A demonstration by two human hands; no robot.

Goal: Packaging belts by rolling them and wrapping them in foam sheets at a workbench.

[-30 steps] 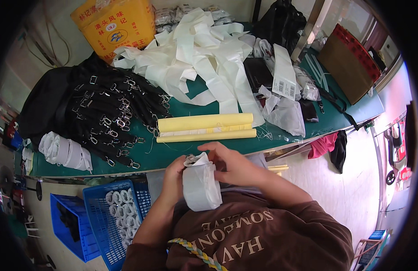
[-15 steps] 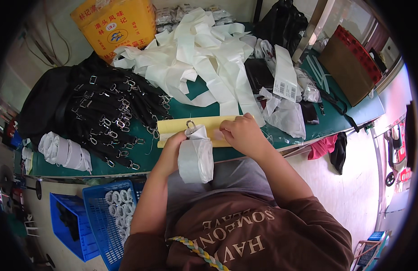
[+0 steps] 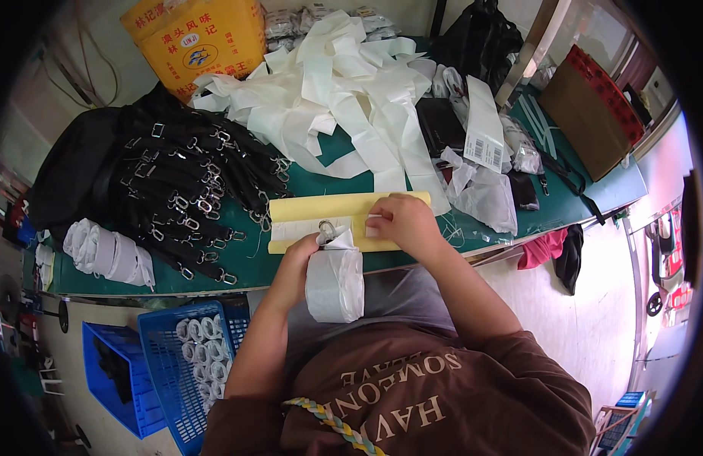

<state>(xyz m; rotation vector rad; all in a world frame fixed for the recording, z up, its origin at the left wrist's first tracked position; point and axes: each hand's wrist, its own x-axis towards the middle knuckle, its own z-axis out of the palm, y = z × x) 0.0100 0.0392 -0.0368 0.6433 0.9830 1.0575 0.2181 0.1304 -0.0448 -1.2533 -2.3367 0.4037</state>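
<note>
My left hand (image 3: 293, 267) is closed round a thick roll wrapped in white paper (image 3: 334, 287), held over the table's front edge. A silver metal clasp (image 3: 328, 228) sticks up from the roll's top, beside my thumb. Behind it lies a yellow sheet (image 3: 309, 205) with a paler strip along its middle. My right hand (image 3: 404, 223) rests over the sheet's right part, thumb and fingers pinched together at its surface. What sits between those fingertips is too small to make out.
Black straps with metal clasps (image 3: 199, 182) heap at the left, near a white wrapped roll (image 3: 108, 254). Long white paper strips (image 3: 328, 99) pile behind. A black wallet (image 3: 440, 125) and plastic bags lie right. Below left stands a blue basket (image 3: 157, 357) with several wrapped rolls.
The wrapped roll in my left hand has come slightly down and nearer to me, baring more of the sheet's pale strip. My right hand has shifted only a little, still pinched over the sheet.
</note>
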